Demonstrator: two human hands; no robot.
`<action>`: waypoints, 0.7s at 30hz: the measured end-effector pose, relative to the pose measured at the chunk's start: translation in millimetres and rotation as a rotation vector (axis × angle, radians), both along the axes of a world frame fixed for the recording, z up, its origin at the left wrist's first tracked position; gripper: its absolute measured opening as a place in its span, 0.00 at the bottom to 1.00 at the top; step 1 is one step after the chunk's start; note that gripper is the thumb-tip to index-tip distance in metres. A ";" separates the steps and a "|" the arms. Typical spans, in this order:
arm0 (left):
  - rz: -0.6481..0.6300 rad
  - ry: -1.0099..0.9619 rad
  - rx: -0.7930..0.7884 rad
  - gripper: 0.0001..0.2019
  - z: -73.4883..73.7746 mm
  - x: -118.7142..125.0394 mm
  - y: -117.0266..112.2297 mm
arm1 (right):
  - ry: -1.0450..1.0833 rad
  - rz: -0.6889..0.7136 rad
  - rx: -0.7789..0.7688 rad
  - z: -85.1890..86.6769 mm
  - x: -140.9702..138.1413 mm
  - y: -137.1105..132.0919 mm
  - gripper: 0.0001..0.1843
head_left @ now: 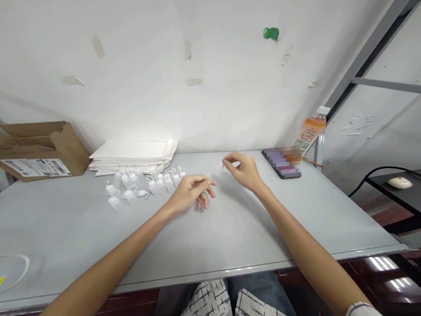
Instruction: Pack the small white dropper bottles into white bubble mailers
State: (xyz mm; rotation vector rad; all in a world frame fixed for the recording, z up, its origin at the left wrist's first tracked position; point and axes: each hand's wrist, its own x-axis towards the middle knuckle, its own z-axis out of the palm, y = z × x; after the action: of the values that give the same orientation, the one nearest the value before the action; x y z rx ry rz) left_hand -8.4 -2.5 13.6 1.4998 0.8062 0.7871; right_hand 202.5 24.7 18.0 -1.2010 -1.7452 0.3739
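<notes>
My left hand point(193, 193) hovers over the middle of the table with its fingers loosely curled and apart, and nothing shows in it. To its right, my right hand point(244, 172) pinches thumb and forefinger together near the back of the table. A faint whitish bit shows at those fingertips, too small and blurred to name. Left of my left hand stand several small translucent squeeze bottles point(152, 186) with tethered caps. Some of them, such as the bottle point(115, 203) at the front left, lean or lie over.
Behind the bottles lies a stack of white envelopes point(131, 153), beside an opened cardboard box point(42, 149). A phone point(281, 163) and an orange drink bottle point(310, 131) are at the right. A white cable point(25, 267) lies at the left of the grey table point(219, 246).
</notes>
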 end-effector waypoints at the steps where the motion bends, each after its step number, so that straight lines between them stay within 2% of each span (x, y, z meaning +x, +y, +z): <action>1: -0.002 -0.008 0.028 0.20 3.2 -1.2 -0.6 | -0.076 -0.002 0.019 -2.7 -4.1 -1.5 0.08; 6: 0.067 -0.074 0.184 0.17 22.7 -11.0 -1.7 | -0.345 -0.019 0.020 -8.8 -21.4 -8.8 0.10; 14: 0.395 -0.031 0.582 0.14 55.5 -34.9 0.7 | -0.263 -0.045 -0.057 -16.7 -30.0 -0.1 0.07; 18: 0.564 0.038 0.675 0.15 73.6 -57.8 18.6 | -0.191 -0.007 -0.087 -20.3 -36.2 3.8 0.07; 21: 0.651 0.289 0.719 0.14 85.4 -84.8 44.8 | -0.192 0.042 -0.069 -22.4 -46.4 2.4 0.07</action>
State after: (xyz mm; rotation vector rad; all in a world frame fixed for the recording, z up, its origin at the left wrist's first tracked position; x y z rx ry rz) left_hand -93.1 42.3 99.0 2.0383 1.3547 1.4727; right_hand 156.1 27.2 -4.4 -1.2859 -1.9381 0.3560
